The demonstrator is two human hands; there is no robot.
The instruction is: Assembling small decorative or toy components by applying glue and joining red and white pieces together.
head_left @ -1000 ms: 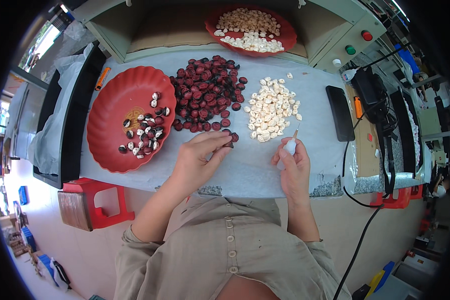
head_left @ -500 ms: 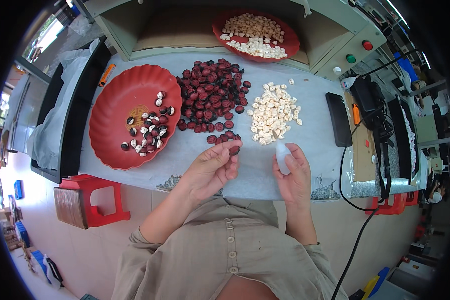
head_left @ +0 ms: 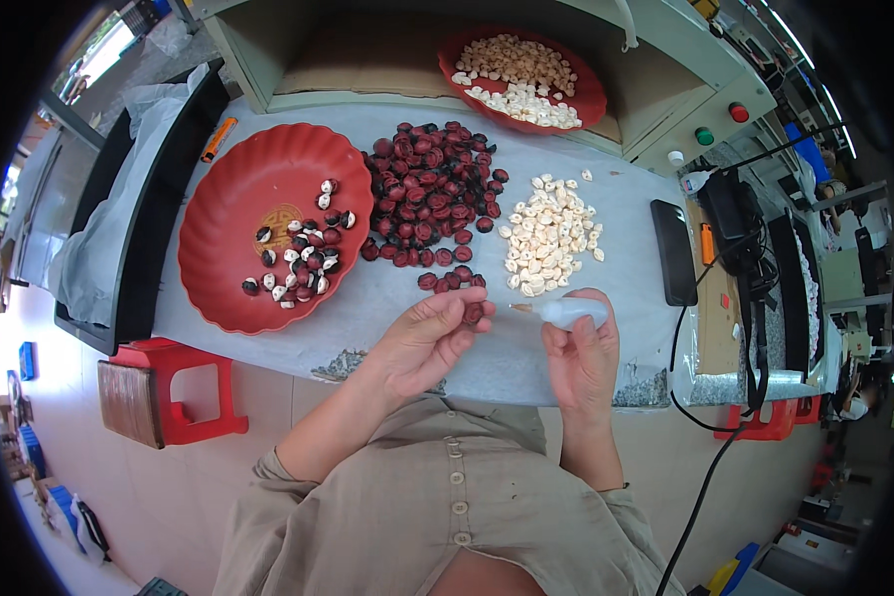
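Between the thumb and fingers of my left hand (head_left: 429, 338) is a small dark red cup-shaped piece (head_left: 473, 313), its hollow face showing. My right hand (head_left: 580, 353) grips a whitish squeeze bottle (head_left: 566, 312) lying sideways, its thin nozzle pointing left toward the red piece, a short gap apart. Beyond my hands lie a heap of dark red and black pieces (head_left: 432, 194) and, to its right, a pile of cream-white pieces (head_left: 551, 233). On the left, a red scalloped plate (head_left: 228, 199) carries several joined dark-and-white pieces (head_left: 303, 260).
A second red plate (head_left: 591, 94) with cream pieces sits in the open grey cabinet (head_left: 258, 60) at the back. A black phone (head_left: 673, 253), cables and a black adapter (head_left: 727, 204) lie right. A black tray (head_left: 159, 209) stands left; a red stool (head_left: 199, 392) is below.
The squeeze bottle has tipped from nearly upright to sideways, its nozzle now toward my left hand. The red piece has turned to show its hollow face. The view has shifted slightly.
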